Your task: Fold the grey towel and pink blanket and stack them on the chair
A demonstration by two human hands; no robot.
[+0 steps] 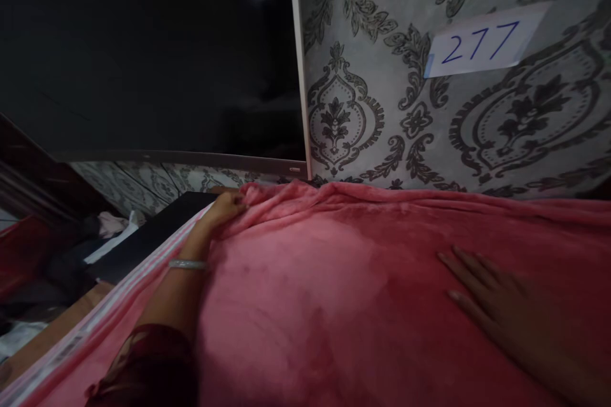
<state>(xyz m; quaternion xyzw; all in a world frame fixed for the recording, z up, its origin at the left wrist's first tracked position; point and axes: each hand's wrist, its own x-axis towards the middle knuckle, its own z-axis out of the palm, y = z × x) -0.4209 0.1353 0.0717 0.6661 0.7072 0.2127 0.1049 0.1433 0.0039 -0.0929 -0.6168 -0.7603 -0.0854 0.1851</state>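
A: Report the main surface and its limits.

B: A pink blanket [334, 292] covers the foreground. Its far edge runs along the base of the patterned wall [391, 121], touching it. Its left edge falls over a striped border, with a dark surface [157, 229] just beside it.

A: What stands above that far edge?

B: A large dark screen [143, 51] occupies the upper left. Its pale right frame ends just above the blanket's far edge. A paper label [482, 44] reading 277 sits on the wall, upper right.

A: State of the left hand?

B: The left hand [226, 206] is at the blanket's far-left corner, fingers curled and closed on a fold of the fabric. A bangle [188, 264] circles the wrist.

A: And the right hand?

B: The right hand [496, 305] lies flat on the blanket, fingers spread wide, holding nothing.

A: Open room?

B: A bare stretch of blanket lies between the hands, which are well apart. Left of the blanket the floor area holds heaped cloth [109, 229]; detail there is too dark to tell.
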